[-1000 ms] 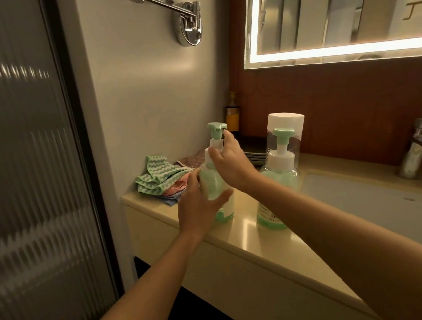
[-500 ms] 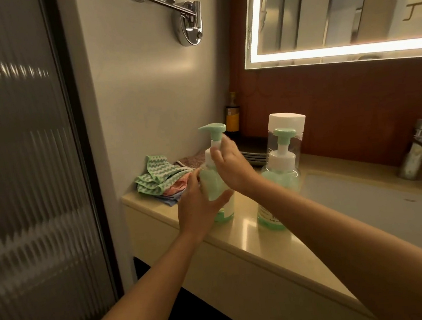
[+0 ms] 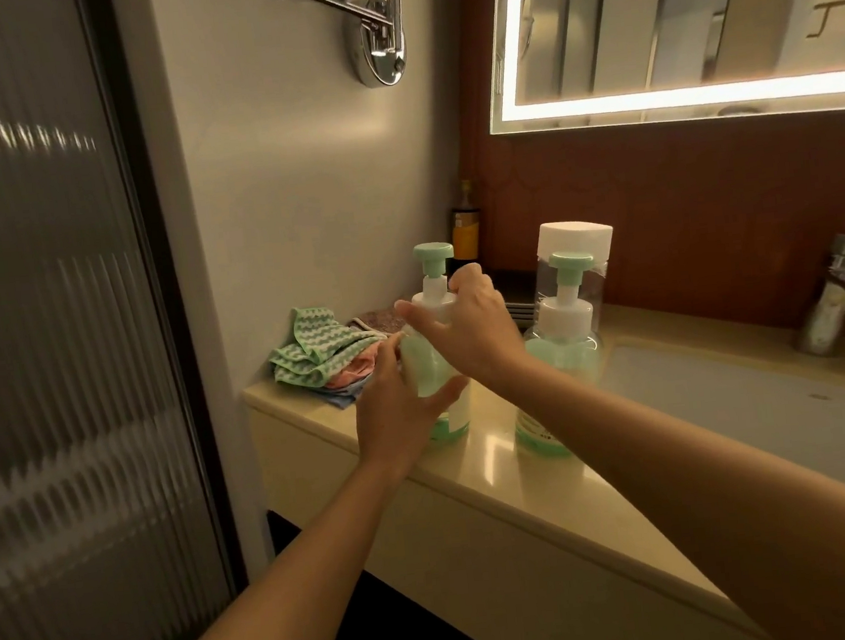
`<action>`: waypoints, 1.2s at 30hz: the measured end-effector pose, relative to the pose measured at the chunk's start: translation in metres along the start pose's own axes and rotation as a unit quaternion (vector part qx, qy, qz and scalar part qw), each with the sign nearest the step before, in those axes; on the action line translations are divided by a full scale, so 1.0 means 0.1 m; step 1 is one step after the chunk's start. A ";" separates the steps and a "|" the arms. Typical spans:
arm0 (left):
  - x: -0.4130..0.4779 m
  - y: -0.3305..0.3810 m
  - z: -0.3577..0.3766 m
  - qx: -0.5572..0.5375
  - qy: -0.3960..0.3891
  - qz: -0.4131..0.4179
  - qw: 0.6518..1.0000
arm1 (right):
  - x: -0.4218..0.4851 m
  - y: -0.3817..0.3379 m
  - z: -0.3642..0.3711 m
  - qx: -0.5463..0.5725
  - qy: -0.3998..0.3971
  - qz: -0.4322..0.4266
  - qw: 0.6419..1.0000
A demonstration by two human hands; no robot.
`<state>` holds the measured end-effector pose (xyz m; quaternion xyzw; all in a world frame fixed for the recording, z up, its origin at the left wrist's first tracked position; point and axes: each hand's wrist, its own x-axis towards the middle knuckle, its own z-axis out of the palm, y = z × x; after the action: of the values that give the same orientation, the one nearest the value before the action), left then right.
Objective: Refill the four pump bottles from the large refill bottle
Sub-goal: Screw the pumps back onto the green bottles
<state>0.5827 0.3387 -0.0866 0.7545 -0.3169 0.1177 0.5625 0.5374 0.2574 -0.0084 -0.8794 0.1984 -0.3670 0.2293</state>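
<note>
both hands on one pump bottle at the worktop's left end

the left hand (image 3: pixel 398 415) has its grip curled round the pale green body of the nearer pump bottle (image 3: pixel 427 365), thumb across the near side and fingers wrapped behind. the right hand (image 3: pixel 473 330) comes in from above, its grip closed on the white collar under the pump, fingers bent round it; the green pump head stands clear above the knuckles. the bottle stands upright with its base on the worktop (image 3: pixel 501 462).

that worktop is glossy cream stone, running into a sunken sink (image 3: pixel 727 393) on the right with a chrome tap (image 3: pixel 835 290) at the back. behind it is a red-brown wall under a light-edged mirror (image 3: pixel 690 10); to the left are a pale wall with a chrome bracket (image 3: pixel 375 40) and a ribbed glass door (image 3: pixel 52 355).

counted: two pump bottles, the held one and a second pump bottle (image 3: pixel 566 357) just to its right, apart from it; one taller clear bottle (image 3: pixel 575 240) with a white cap close behind the second; one small dark bottle (image 3: pixel 466 228) with an orange label in the corner; one pile of cloths (image 3: pixel 320 355), green zigzag over pink and blue, against the wall.
</note>
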 end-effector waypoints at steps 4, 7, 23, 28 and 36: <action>0.00 -0.01 0.01 0.003 0.011 0.016 1.000 | -0.08 0.02 0.07 0.143 -0.029 -0.013 0.989; 0.01 -0.02 0.01 0.006 0.012 0.016 1.000 | -0.09 0.06 0.09 0.121 0.024 -0.015 0.992; -0.01 0.00 0.00 -0.009 0.004 0.005 1.000 | -0.05 0.04 0.05 0.099 0.035 -0.010 0.994; 0.00 0.01 0.00 -0.005 0.004 0.011 1.000 | -0.04 0.02 0.06 0.093 0.011 0.012 0.995; -0.01 -0.01 0.00 -0.011 0.002 0.006 1.000 | -0.06 0.05 0.04 0.101 0.030 -0.005 0.994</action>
<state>0.5824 0.3390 -0.0877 0.7461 -0.3218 0.1196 0.5706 0.5352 0.2572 -0.0168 -0.8414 0.1624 -0.4126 0.3091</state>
